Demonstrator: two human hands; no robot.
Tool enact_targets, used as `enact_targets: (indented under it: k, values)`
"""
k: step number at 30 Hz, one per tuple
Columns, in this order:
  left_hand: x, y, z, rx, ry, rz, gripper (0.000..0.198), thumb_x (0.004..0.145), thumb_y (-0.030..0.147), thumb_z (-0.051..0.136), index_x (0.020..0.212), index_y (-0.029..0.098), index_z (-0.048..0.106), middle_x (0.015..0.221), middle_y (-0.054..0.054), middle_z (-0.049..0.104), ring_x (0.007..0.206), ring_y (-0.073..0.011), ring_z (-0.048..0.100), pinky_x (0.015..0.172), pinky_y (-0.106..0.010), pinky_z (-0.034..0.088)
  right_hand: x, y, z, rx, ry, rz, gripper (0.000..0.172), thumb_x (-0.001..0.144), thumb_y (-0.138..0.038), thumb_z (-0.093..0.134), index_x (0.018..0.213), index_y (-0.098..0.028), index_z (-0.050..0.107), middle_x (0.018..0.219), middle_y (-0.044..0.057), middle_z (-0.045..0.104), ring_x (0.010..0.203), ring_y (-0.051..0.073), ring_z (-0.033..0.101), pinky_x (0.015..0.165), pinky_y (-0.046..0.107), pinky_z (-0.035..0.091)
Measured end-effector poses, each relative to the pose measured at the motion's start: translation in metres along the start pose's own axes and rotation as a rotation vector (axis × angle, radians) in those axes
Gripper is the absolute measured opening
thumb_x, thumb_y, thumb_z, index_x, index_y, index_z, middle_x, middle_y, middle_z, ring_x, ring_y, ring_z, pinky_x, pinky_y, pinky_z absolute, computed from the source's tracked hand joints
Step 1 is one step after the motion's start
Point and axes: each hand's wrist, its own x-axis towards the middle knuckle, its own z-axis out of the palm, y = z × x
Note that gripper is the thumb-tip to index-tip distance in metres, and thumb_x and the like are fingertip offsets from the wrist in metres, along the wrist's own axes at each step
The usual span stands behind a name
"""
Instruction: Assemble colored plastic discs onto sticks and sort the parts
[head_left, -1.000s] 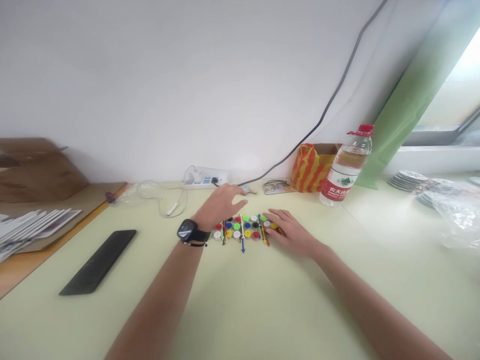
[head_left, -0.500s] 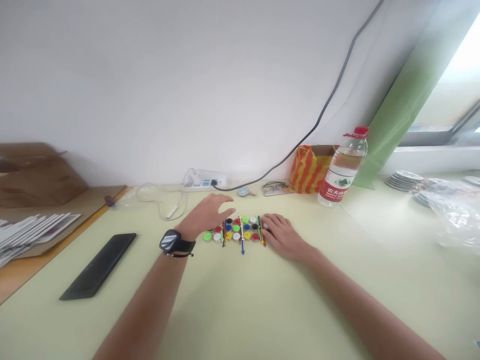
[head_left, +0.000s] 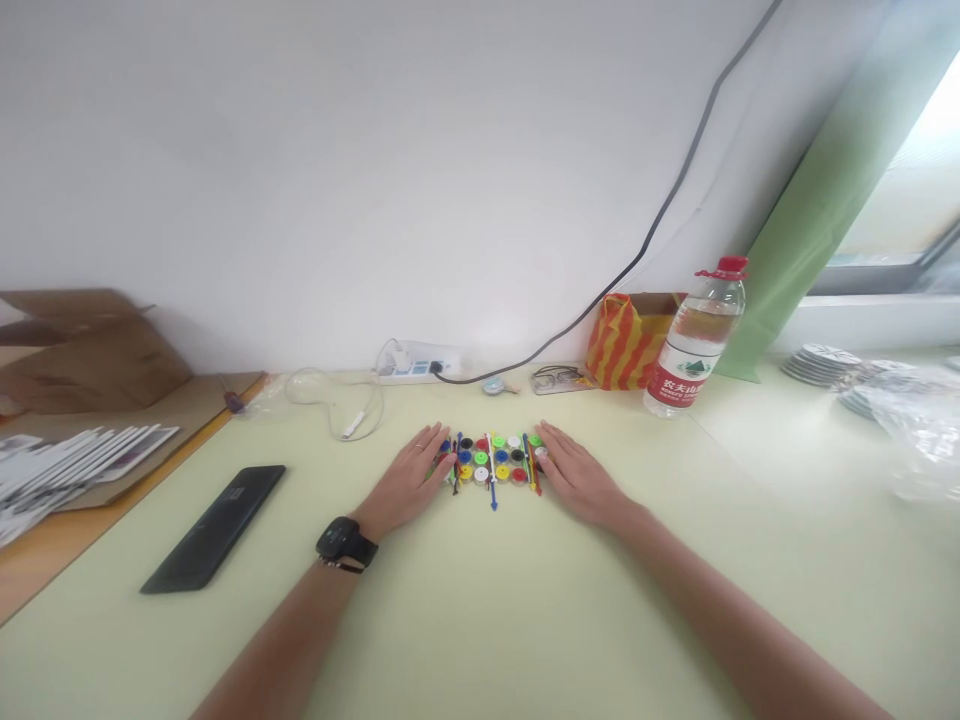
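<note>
Several small round pieces [head_left: 481, 458] in green, red, yellow, blue, white and black sit in close rows on the table. Across them lie thin coloured arrow-shaped sticks, one with a blue tip [head_left: 493, 492] pointing toward me. My left hand [head_left: 407, 482], with a black watch on the wrist, rests flat at the left end of the rows, fingers stretched and partly covering pieces there. At the right end, my right hand [head_left: 583, 478] lies flat with fingers extended, its thumb beside a white piece. Neither hand is closed around anything.
A black flat slab [head_left: 214, 530] lies left, near a stack of white cards [head_left: 97, 465] and a cardboard box [head_left: 90, 350]. Behind are a power strip [head_left: 416, 364] and cable. A water bottle [head_left: 691, 345], striped bag [head_left: 619, 345] and stacked discs [head_left: 819, 365] stand right.
My left hand has come down from above the pieces to lie flat at their left end. My right hand stays at the right end. The view has shifted slightly.
</note>
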Motion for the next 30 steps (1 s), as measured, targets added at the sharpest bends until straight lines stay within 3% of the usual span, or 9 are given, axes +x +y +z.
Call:
enact_targets:
  k: [8, 13, 16, 18, 21, 24, 27, 30]
  values:
    - [-0.002, 0.002, 0.003, -0.011, -0.022, 0.021, 0.059, 0.107, 0.053, 0.031, 0.159, 0.026, 0.038, 0.168, -0.006, 0.029, 0.156, -0.0241, 0.024, 0.129, -0.045, 0.022, 0.002, -0.003, 0.0, -0.026, -0.065, -0.018, 0.063, 0.108, -0.052, 0.023, 0.163, -0.021, 0.031, 0.17, 0.005, 0.023, 0.157, 0.023, 0.021, 0.13, 0.047, 0.02]
    - [-0.003, -0.005, -0.005, -0.116, 0.04, -0.017, 0.058, 0.107, 0.052, 0.034, 0.16, 0.03, 0.034, 0.17, -0.004, 0.026, 0.158, -0.0247, 0.02, 0.129, -0.047, 0.018, 0.001, 0.01, -0.014, 0.124, 0.017, 0.062, 0.064, 0.107, -0.056, 0.027, 0.163, -0.027, 0.028, 0.171, 0.003, 0.021, 0.158, 0.024, 0.016, 0.13, 0.05, 0.016]
    - [0.0, -0.019, -0.016, -0.237, 0.155, -0.087, 0.056, 0.104, 0.054, 0.041, 0.153, 0.027, 0.047, 0.165, -0.007, 0.038, 0.155, -0.0264, 0.028, 0.129, -0.049, 0.017, 0.001, 0.032, -0.026, 0.239, 0.165, 0.174, 0.061, 0.104, -0.059, 0.036, 0.153, -0.025, 0.047, 0.166, 0.008, 0.036, 0.155, 0.028, 0.028, 0.128, 0.054, 0.02]
    - [0.004, -0.031, -0.021, -0.427, 0.292, -0.179, 0.051, 0.101, 0.055, 0.046, 0.138, 0.023, 0.062, 0.154, -0.011, 0.052, 0.148, -0.0285, 0.041, 0.126, -0.049, 0.025, 0.003, 0.048, -0.032, 0.42, 0.269, 0.243, 0.056, 0.1, -0.063, 0.042, 0.133, -0.023, 0.063, 0.147, 0.013, 0.059, 0.138, 0.031, 0.053, 0.12, 0.054, 0.037]
    - [0.011, -0.047, -0.024, -0.901, 0.481, -0.408, 0.042, 0.094, 0.052, 0.057, 0.11, 0.016, 0.071, 0.131, -0.015, 0.068, 0.124, -0.0286, 0.062, 0.109, -0.044, 0.048, 0.009, 0.065, -0.037, 0.743, 0.388, 0.366, 0.053, 0.094, -0.067, 0.048, 0.104, -0.019, 0.07, 0.11, 0.015, 0.075, 0.101, 0.029, 0.072, 0.091, 0.045, 0.059]
    - [0.015, -0.053, -0.025, -1.087, 0.551, -0.521, 0.028, 0.084, 0.042, 0.07, 0.083, 0.014, 0.067, 0.097, -0.013, 0.073, 0.091, -0.0217, 0.07, 0.082, -0.032, 0.058, 0.012, 0.07, -0.039, 0.833, 0.402, 0.424, 0.046, 0.086, -0.065, 0.06, 0.087, -0.02, 0.068, 0.089, 0.012, 0.074, 0.081, 0.024, 0.071, 0.072, 0.036, 0.059]
    - [0.013, -0.05, -0.028, -1.113, 0.53, -0.504, 0.04, 0.082, 0.041, 0.073, 0.062, 0.019, 0.046, 0.06, 0.001, 0.054, 0.054, -0.0109, 0.052, 0.05, -0.022, 0.044, 0.011, 0.068, -0.04, 0.811, 0.375, 0.424, 0.044, 0.083, -0.063, 0.067, 0.071, -0.021, 0.058, 0.072, 0.006, 0.067, 0.063, 0.018, 0.061, 0.057, 0.03, 0.05]
    - [0.01, -0.044, -0.032, -1.145, 0.516, -0.49, 0.055, 0.085, 0.049, 0.069, 0.061, 0.023, 0.027, 0.05, 0.01, 0.023, 0.041, -0.0067, 0.023, 0.038, -0.022, 0.021, 0.009, 0.066, -0.038, 0.78, 0.356, 0.443, 0.052, 0.084, -0.063, 0.067, 0.06, -0.024, 0.042, 0.052, -0.004, 0.045, 0.045, 0.012, 0.037, 0.043, 0.028, 0.03]
